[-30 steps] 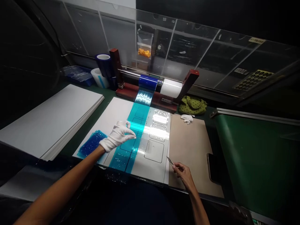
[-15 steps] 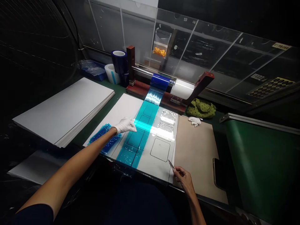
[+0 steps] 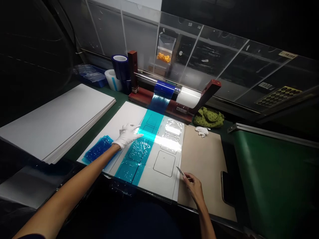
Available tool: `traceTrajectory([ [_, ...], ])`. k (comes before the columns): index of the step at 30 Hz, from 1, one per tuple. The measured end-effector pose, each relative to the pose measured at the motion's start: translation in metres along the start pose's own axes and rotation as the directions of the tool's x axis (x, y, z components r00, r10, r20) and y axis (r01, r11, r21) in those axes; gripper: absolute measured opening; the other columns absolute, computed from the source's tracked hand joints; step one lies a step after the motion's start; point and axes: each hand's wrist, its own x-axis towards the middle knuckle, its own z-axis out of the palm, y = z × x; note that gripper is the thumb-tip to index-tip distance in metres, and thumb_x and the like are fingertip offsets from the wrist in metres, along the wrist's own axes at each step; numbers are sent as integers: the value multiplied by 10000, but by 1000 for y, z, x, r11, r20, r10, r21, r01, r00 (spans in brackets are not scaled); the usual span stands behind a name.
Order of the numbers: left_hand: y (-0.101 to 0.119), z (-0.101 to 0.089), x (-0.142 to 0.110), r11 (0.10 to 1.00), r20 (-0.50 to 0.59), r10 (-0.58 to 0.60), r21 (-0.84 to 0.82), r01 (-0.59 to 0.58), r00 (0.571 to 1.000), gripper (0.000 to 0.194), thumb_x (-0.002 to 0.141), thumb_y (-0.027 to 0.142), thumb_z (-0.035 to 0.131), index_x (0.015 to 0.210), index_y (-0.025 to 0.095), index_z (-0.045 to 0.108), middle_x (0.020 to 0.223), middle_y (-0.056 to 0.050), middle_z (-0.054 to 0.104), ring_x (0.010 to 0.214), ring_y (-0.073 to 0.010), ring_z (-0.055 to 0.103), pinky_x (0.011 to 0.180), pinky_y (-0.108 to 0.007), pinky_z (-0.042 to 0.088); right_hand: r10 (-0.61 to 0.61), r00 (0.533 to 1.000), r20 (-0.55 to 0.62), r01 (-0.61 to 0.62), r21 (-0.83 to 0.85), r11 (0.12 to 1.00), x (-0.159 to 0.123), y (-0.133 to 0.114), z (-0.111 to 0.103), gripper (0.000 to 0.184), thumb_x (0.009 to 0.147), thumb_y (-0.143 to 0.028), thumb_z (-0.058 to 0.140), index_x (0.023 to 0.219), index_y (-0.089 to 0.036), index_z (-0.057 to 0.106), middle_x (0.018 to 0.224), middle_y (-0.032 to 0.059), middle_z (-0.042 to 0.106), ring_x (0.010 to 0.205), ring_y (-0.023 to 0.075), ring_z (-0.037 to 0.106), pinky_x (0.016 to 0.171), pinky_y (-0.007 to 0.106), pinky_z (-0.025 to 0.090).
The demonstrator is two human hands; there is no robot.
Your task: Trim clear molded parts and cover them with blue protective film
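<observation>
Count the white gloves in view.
2. One covers the left hand; the loose glove lies bunched on the tan board. That bunch could hide another.

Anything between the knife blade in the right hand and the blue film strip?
Nothing raised. Between the knife in the right hand and the blue film lies only the flat white panel with its printed rounded-rectangle outline.
</observation>
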Motion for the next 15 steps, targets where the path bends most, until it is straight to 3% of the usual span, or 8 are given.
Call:
traceTrajectory([
  [4, 40, 25, -14, 994, 45, 102, -37, -100, 994, 494, 839, 518, 538, 1240, 230, 516, 1277, -73, 516, 1165, -270, 474, 953, -447, 416, -31, 995, -93, 12, -198, 980, 34, -9, -4, 332, 756, -412, 512, 907, -175, 689, 892, 81, 699, 782, 224, 629, 711, 315, 467],
  [7, 78, 57, -29, 968, 140, 247, -73, -239, 959, 608, 808, 544, 553, 1330, 253, 442, 1380, -74, 454, 1267, -281, 392, 1031, -444, 346, -31, 992, -125, -9, -304, 953, 59, -15, -4, 273, 773, -351, 478, 872, -199, 682, 903, 74, 697, 832, 236, 628, 692, 308, 437],
  [11, 118, 104, -27, 944, 240, 331, -92, -318, 913, 879, 683, 549, 672, 1405, 179, 333, 1458, -138, 343, 1330, -330, 303, 1092, -469, 262, -35, 994, -108, 3, -284, 959, 88, -20, -2, 232, 760, -320, 499, 835, -208, 688, 907, 77, 694, 862, 248, 620, 698, 311, 417],
  [15, 136, 127, -8, 943, 267, 333, -91, -320, 904, 933, 645, 534, 695, 1405, 137, 327, 1455, -151, 344, 1334, -340, 291, 1118, -423, 240, -38, 999, -8, 36, -166, 985, 106, -22, 1, 217, 738, -334, 536, 814, -208, 696, 861, 57, 705, 803, 221, 630, 691, 289, 435],
])
